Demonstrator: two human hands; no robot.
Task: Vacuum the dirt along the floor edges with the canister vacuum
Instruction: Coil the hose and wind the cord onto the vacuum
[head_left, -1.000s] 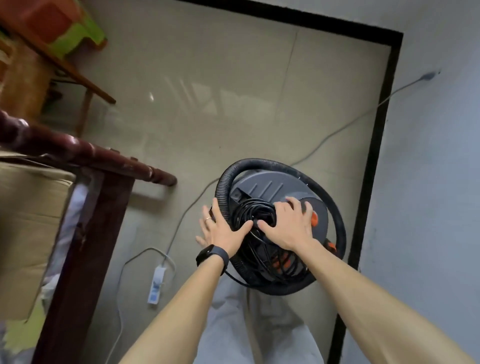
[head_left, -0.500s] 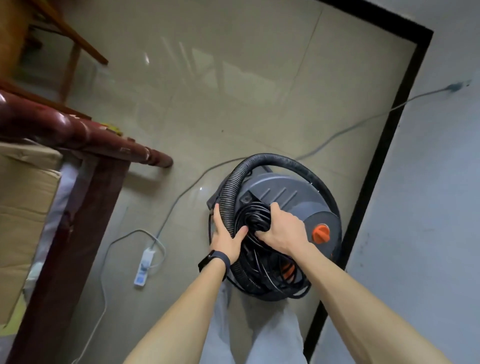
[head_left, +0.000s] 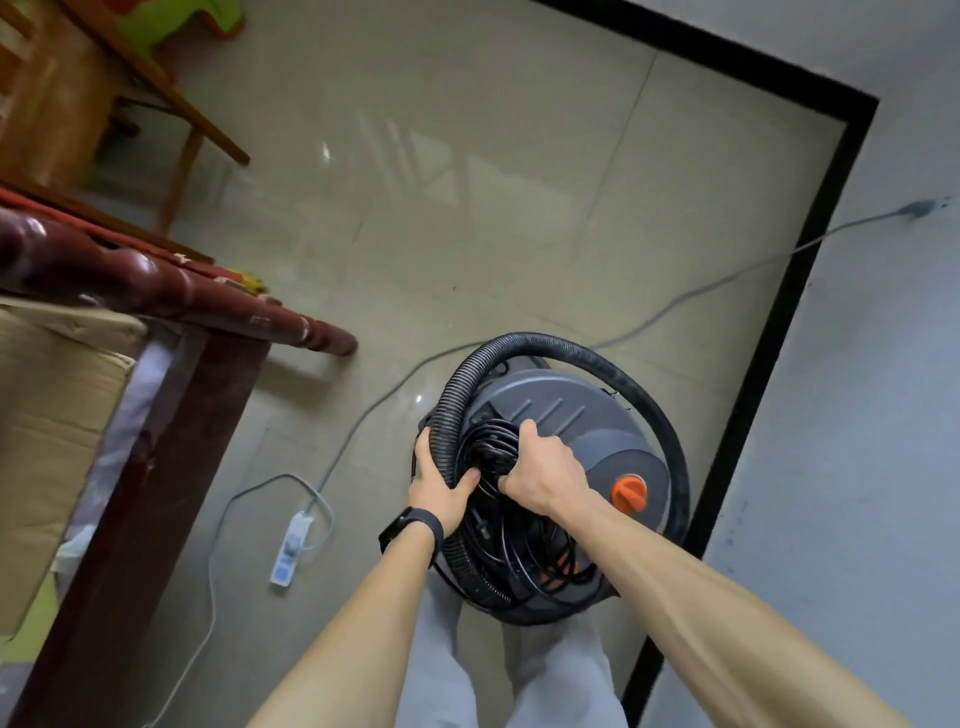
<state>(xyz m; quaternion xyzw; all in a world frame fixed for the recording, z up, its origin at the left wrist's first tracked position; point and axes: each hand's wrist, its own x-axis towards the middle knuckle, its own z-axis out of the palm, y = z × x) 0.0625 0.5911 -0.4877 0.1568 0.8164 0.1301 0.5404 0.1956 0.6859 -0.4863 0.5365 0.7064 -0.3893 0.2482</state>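
Item: grey round plastic canister vacuum (head_left: 566, 415), standing on the glossy beige tiled floor (head_left: 467, 234) just in front of the person's pale-trousered legs (head_left: 441, 675) and near the black skirting strip (head_left: 779, 322) at the foot of the pale blue-grey wall (head_left: 857, 415). Fitted with an orange knob (head_left: 629, 492) on the lid. Black corrugated plastic hose (head_left: 571, 344) looped in a ring round the top of the canister. Black power cord (head_left: 496, 441) gathered in a loose coil on the lid, inside the hose ring. Left hand (head_left: 441, 486), black wristband (head_left: 413, 525) at the wrist: fingers curled round the left run of the hose, thumb laid across it toward the cord. Right hand (head_left: 545, 473): fingers curled into the cord bundle and gripping it, fingertips hidden in the strands. Also present: white power strip (head_left: 292, 545) lying on the floor left of the vacuum, its white lead looped beside it; thin grey cable (head_left: 675, 306) running across the floor and up the wall to a plug (head_left: 919, 208); dark red glossy wooden rail (head_left: 156, 291) with post, at left; beige cardboard-like panel (head_left: 47, 415) beneath it; brown wooden table (head_left: 182, 171), upper left; green plastic object (head_left: 182, 15), top edge, kind not discernible.
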